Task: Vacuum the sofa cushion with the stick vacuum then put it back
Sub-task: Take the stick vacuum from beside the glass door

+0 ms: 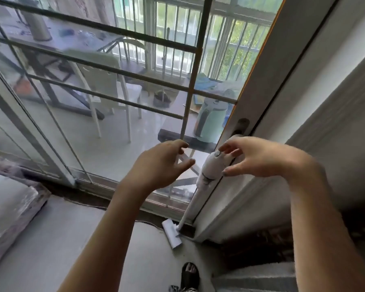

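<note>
Your left hand (162, 163) and right hand (255, 158) hover, fingers spread, beside the stick vacuum (211, 167) leaning on the door frame (261, 98); likely top-heavy and rigid, so grip its upper body.

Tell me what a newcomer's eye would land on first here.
Two bare hands reach forward at centre: the left hand and the right hand, fingers spread, flanking the top of a white stick vacuum. The vacuum leans upright against the white door frame, its floor head on the grey floor. Behind it, a glass sliding door shows a balcony with a chair.
</note>
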Motion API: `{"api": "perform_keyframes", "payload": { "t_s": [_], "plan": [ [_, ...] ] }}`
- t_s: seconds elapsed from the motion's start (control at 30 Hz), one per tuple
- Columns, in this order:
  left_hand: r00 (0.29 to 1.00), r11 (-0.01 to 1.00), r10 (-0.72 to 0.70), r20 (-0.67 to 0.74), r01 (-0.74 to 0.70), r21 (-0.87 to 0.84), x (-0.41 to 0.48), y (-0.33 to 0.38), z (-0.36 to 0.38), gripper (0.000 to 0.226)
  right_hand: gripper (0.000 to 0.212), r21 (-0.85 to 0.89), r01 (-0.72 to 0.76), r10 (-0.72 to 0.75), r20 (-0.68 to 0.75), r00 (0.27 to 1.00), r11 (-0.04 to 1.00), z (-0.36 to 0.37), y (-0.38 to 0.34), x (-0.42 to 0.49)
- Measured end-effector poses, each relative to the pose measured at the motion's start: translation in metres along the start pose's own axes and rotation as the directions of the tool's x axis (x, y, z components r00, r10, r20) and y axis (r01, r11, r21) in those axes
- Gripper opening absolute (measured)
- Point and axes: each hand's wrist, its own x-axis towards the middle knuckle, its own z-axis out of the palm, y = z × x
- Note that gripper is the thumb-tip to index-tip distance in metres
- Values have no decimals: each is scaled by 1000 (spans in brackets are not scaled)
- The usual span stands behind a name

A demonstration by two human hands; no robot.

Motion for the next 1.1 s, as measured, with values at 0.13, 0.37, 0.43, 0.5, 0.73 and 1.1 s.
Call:
{"api": "perform_keyframes", "payload": {
  "t_s": [0.13,0.37,0.43,0.5,0.73,1.1],
  "plan": [
    [994,994,-91,-55,87,-72,26,1,24,54,63,-41,80,-80,-5,997,996,-13,22,40],
    [951,934,-306,-51,289,-210,56,-3,69,52,66,-147,185,-181,41,983,972,-19,54,91],
    [928,902,-367,-66,337,-271,63,-6,85,53,66,-173,201,-193,67,979,964,-18,60,102],
    [888,846,-449,-98,388,-366,71,-11,104,55,66,-182,209,-195,88,977,961,-17,66,112],
    [590,-48,-759,275,371,-927,117,-36,165,44,62,-228,201,-178,116,977,953,-7,78,149],
    [403,-743,-490,773,269,-612,166,-34,210,70,64,-457,83,17,211,977,886,22,82,191]
  ]
}}
